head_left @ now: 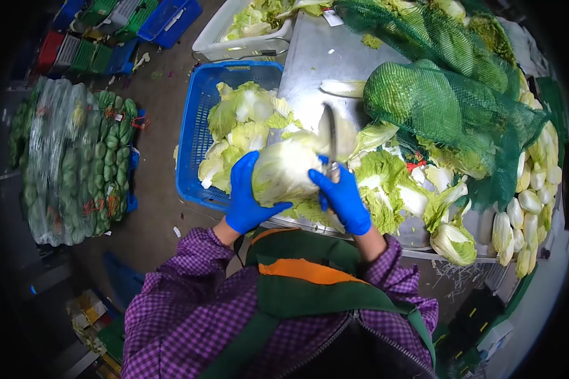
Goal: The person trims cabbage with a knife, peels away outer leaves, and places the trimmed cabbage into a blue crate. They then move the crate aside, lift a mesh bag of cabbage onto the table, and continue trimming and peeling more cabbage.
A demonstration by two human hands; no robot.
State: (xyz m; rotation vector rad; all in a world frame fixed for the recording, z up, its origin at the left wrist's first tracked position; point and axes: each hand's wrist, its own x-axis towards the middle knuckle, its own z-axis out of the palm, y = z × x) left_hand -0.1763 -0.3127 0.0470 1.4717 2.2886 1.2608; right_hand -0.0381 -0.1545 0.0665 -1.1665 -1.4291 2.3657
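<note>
A pale napa cabbage (286, 167) is held near the table's front left edge. My left hand (246, 199), in a blue glove, grips its left side and underside. My right hand (342, 201), also blue-gloved, is closed round the handle of a knife (332, 136) at the cabbage's right end, with the curved blade pointing away from me. A blurred pale leaf or cut piece (342, 136) shows beside the blade. Loose leaves (385, 189) lie right of my right hand. A blue basket (182, 158) holding leaves (243, 120) stands left of the cabbage.
Green net sacks of cabbages (417, 95) lie on the metal table (306, 57). Trimmed cabbages (531, 202) are piled at the right. A white crate (240, 47) stands beyond the basket. Wrapped green vegetables (76, 158) stand at the left; stacked crates (85, 54) are behind them.
</note>
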